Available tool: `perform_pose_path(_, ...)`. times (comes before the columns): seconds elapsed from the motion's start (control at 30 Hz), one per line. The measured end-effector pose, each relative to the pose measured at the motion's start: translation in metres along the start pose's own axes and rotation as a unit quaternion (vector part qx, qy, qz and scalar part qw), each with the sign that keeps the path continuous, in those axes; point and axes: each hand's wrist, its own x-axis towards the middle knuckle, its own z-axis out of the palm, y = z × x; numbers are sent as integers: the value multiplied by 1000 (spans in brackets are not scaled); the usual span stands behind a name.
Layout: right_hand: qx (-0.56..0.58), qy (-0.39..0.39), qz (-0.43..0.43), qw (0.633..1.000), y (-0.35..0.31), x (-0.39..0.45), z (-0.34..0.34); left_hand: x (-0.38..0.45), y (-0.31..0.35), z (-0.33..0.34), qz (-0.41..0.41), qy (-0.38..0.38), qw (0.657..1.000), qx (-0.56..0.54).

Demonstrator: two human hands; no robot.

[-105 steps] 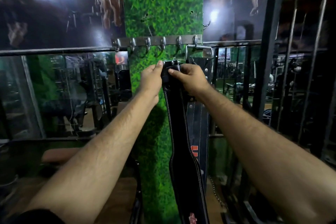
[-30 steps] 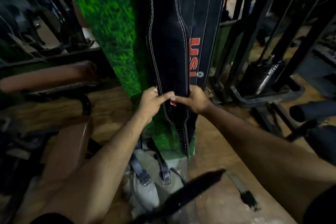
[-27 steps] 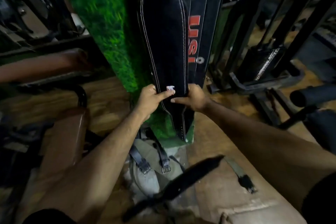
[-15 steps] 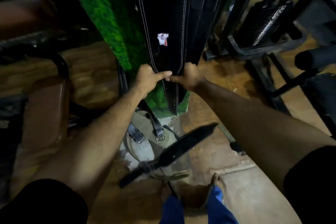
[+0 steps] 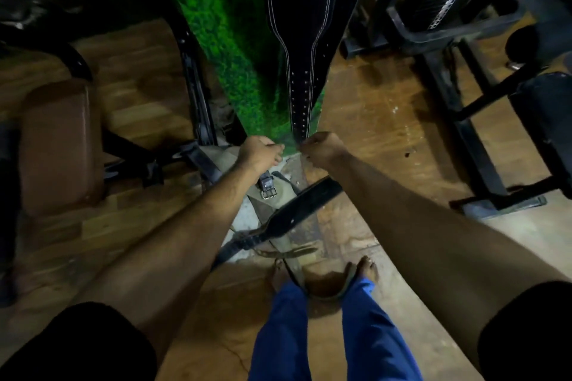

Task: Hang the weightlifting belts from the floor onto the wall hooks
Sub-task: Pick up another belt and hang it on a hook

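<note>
Wooden floor (image 5: 387, 120); loose black belt (image 5: 288, 213)

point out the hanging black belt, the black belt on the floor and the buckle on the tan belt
hanging black belt (image 5: 301, 83): head view, on its punched tail.
black belt on the floor (image 5: 297, 210): head view, on its wide middle.
tan belt buckle (image 5: 268, 193): head view, on the metal frame.

Belts on floor: 2, one black belt (image 5: 294, 213) lying diagonal near the feet, one olive belt (image 5: 278, 192) with a metal buckle under it. Hanging belts: 1 clear, the stitched black belt (image 5: 301, 40) far centre against the green grass panel (image 5: 223, 40); more behind it, count unclear. Hands: 2, left hand (image 5: 258, 153) and right hand (image 5: 322, 148). Feet: 2. Brown padded bench (image 5: 58, 145): 1, left. Black machine frames right (image 5: 464, 102), count unclear.
</note>
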Motion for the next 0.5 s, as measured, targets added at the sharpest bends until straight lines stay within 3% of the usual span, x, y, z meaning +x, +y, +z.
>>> perform_pose_path(0.2,31,-87,-3,996,37,-38,15,-47,-51,30,-41,-49,996,-63)
perform_pose_path(0.5,-4,-135,2,991,93,-49,28,-80,-114,79,-92,12,987,-131)
